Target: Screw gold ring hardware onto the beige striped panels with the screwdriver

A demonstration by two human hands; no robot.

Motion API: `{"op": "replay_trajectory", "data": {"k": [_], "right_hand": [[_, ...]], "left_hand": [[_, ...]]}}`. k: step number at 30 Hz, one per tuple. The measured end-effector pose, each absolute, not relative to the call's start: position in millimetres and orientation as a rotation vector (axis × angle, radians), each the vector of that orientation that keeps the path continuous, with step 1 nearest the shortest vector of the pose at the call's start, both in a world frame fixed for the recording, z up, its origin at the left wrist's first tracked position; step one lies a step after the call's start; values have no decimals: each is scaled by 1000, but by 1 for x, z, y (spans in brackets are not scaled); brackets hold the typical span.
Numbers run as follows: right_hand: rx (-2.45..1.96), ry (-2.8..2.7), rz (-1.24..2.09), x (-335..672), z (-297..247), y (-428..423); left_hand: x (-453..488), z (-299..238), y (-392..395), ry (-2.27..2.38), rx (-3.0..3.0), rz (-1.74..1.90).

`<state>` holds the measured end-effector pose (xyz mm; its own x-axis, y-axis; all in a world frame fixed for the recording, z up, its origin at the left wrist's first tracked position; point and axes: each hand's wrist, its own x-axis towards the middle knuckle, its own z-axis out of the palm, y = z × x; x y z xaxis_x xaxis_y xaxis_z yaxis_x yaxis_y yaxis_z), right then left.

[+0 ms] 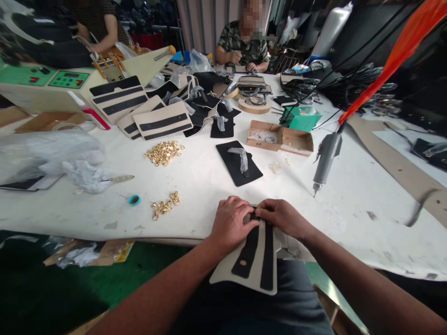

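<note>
A beige panel with two black strips [240, 267] lies partly over the table's front edge and my lap. My left hand [232, 221] is closed on its far end, thumb on top. My right hand [277, 214] pinches at the same end, the fingertips close to my left thumb; a small dark piece shows between the hands, too covered to name. A round gold-coloured spot sits on the left strip near the panel's near end. Beyond my hands lies a black panel [230, 163] with a plastic-wrapped tab on it.
Gold metal fittings [164, 153] lie in a pile, with a smaller group [165, 205] nearer. An electric screwdriver [326, 156] hangs at right on an orange-wrapped cord. Cardboard boxes [265, 135], stacked panels [162, 121] and blue tape [134, 200] lie around. A co-worker [242, 46] sits opposite.
</note>
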<state>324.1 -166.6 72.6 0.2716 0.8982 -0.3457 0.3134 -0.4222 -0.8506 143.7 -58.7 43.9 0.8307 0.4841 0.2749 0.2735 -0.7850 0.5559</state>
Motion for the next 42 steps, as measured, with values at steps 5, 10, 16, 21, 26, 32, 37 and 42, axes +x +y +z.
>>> {"op": "replay_trajectory", "data": {"k": [5,10,16,21,26,32,37,42], "right_hand": [[-1917,-1237,934,315,71,-169],[-1985,-1216,829,308,66,-167],[-1972,-1208,838,309,66,-168],[-1967,-1188,899,310,68,-165],[-2031,-1111,929,312,68,-161],[-1976,-1062,1154,320,72,-154],[-2021,-1118,974,312,68,-160],[-2024,-1091,890,307,66,-167]], "left_hand": [[144,45,-59,547,2506,556],[144,46,-59,552,2511,559],[143,46,-59,551,2516,558],[143,47,-60,536,2523,557],[144,47,-59,547,2520,555],[142,46,-59,533,2526,573],[142,47,-60,550,2517,612],[141,46,-60,527,2538,616]]}}
